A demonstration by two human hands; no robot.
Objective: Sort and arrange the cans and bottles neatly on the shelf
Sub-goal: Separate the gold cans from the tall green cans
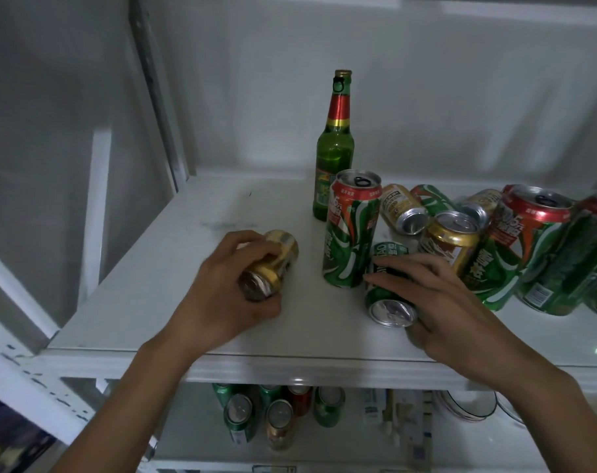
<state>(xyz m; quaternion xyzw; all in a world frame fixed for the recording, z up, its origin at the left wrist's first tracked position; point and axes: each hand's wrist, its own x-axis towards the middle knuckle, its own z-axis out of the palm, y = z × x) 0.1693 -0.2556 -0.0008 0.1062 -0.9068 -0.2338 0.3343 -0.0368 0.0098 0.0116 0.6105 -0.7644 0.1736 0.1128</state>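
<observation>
Your left hand point(235, 288) holds a can point(273, 264) lying on its side, left on the shelf point(154, 268). Your right hand point(450, 308) rests on a lying can point(386, 295), just right of a tall upright can point(351, 230). The bottle point(334, 148) stands behind that tall can. More cans point(515, 247) crowd right, some toppled. Lower-shelf cans point(276, 418) stand below.

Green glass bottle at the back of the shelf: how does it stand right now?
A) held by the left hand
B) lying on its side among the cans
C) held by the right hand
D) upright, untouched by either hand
D: the green glass bottle stands upright behind the tall green can, while the left hand grips a gold can and the right hand grips a small green can.
</observation>
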